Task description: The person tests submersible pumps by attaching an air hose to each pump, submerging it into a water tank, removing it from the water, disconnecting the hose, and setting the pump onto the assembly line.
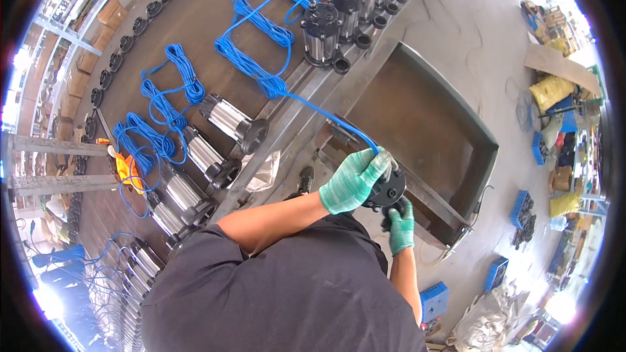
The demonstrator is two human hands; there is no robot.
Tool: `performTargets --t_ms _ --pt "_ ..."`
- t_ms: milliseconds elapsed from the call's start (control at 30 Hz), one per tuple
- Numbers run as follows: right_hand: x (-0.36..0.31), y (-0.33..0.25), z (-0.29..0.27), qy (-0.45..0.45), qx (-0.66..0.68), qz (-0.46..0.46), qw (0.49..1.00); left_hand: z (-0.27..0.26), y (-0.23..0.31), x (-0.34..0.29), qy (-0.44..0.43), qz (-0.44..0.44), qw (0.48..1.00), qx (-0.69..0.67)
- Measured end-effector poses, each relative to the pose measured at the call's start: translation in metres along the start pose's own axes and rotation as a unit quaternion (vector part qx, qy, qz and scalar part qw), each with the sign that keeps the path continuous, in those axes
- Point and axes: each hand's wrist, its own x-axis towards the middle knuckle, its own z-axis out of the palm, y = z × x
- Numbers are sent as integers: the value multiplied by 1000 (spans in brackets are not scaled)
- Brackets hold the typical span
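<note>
My left hand [358, 179], in a green-and-white knit glove, is closed at the top of a pump [392, 189] with a round black cap. A blue cable [329, 115] runs from under its fingers up to a coiled bundle [254, 68] on the bench. My right hand [401, 225], gloved in green, grips a dark part at the pump's near side, its fingers partly hidden. The pump's lower body is mostly out of sight. Several silver-bodied pumps [231, 120] lie on the bench to the left, and upright ones [321, 34] stand in a row farther off.
The long brown bench [189, 10] fills the left, with black round parts [115, 62] along its far edge. A metal trough [490, 146] stands just beyond my hands. Blue crates [520, 209] sit on the floor at right. An orange cloth [128, 171] lies among the coils.
</note>
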Motion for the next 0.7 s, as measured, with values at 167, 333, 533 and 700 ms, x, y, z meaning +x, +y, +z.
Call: performTargets --t_ms 167,333,533,700 --pt "-9 8 -62 106 -78 -59 990 -1 -25 -5 -58 -34 997 45" --pt "-14 -12 -91 137 -230 -147 952 -30 -83 -6 19 -56 986 155" --pt "-3 -61 -74 176 -412 -179 876 -59 -132 19 135 -245 949 148" --pt "7 -85 -62 165 -483 -132 850 -73 -161 41 89 -310 914 248"
